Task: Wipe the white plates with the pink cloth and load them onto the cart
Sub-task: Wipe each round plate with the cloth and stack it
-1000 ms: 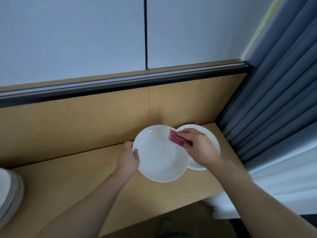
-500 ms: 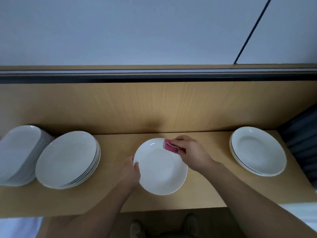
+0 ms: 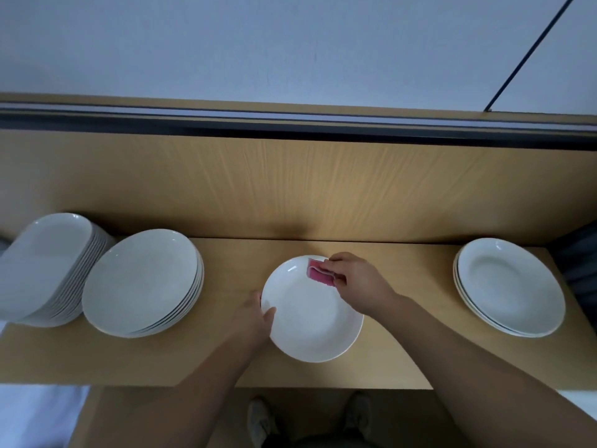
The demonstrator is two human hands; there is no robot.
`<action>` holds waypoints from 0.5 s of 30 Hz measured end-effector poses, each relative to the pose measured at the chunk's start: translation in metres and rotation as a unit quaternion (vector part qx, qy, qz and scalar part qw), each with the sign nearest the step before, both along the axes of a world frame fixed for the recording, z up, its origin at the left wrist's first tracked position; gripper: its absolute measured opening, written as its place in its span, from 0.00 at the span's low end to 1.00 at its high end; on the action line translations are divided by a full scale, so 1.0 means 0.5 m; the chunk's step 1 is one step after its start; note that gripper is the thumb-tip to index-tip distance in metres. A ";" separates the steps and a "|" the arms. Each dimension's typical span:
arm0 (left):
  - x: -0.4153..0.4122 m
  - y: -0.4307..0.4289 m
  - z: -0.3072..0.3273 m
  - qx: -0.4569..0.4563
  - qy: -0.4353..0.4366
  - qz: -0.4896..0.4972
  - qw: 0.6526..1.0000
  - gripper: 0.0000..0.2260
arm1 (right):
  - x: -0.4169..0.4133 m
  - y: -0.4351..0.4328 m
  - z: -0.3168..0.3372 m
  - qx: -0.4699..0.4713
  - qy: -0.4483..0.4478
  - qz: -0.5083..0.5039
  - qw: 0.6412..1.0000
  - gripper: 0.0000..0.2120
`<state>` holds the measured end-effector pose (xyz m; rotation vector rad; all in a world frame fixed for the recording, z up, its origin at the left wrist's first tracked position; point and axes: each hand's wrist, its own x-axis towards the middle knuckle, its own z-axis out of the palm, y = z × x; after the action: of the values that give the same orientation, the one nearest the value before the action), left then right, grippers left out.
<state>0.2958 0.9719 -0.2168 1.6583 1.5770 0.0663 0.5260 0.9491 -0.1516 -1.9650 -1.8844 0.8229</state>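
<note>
Head view looks down past a pale wall (image 3: pixel 290 43) and a wooden back panel (image 3: pixel 290 185) onto a wooden surface (image 3: pixel 200 360) that carries the white plates. At the far left a tall stack of plates (image 3: pixel 45 266) leans to the left, partly cut by the frame edge. Just beside it, and overlapping it from this angle, sits a lower stack (image 3: pixel 142 282) of several plates. Well apart, at the right end, a short stack (image 3: pixel 510 286) of a few deep plates lies flat. Between these, near the middle of the surface, is a single white plate (image 3: pixel 310 321); whether its base touches the wood cannot be told. The left hand (image 3: pixel 253 318) grips its left rim, with the thumb over the upper face and the fingers hidden underneath. The right hand (image 3: pixel 358 281) has its fingers curled round the folded pink cloth (image 3: pixel 318 274), pressing it against the plate's far rim. Below the front edge of the surface, two shoes (image 3: pixel 258 418) show on the floor.
</note>
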 end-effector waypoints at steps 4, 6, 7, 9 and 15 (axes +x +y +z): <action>-0.039 0.008 0.009 0.064 0.019 -0.122 0.990 0.28 | -0.030 0.039 -0.045 -0.007 -0.033 0.018 0.999 0.19; -0.057 0.010 0.016 0.089 0.058 -0.201 0.974 0.33 | -0.053 0.049 -0.078 -0.001 -0.035 -0.005 0.999 0.19; -0.061 0.009 0.020 0.104 0.072 -0.234 0.964 0.34 | -0.066 0.050 -0.095 -0.009 -0.030 -0.008 0.999 0.20; -0.061 0.009 0.029 0.124 0.069 -0.264 0.954 0.33 | -0.095 0.043 -0.122 -0.040 -0.041 0.002 0.998 0.26; -0.055 0.014 0.031 0.121 0.061 -0.245 0.960 0.27 | -0.148 0.026 -0.132 -0.078 -0.113 -0.002 0.991 0.37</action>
<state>0.2685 0.9792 -0.2014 2.2423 1.2380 -0.1085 0.4519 0.9622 -0.2178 -2.2403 -1.9909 0.7980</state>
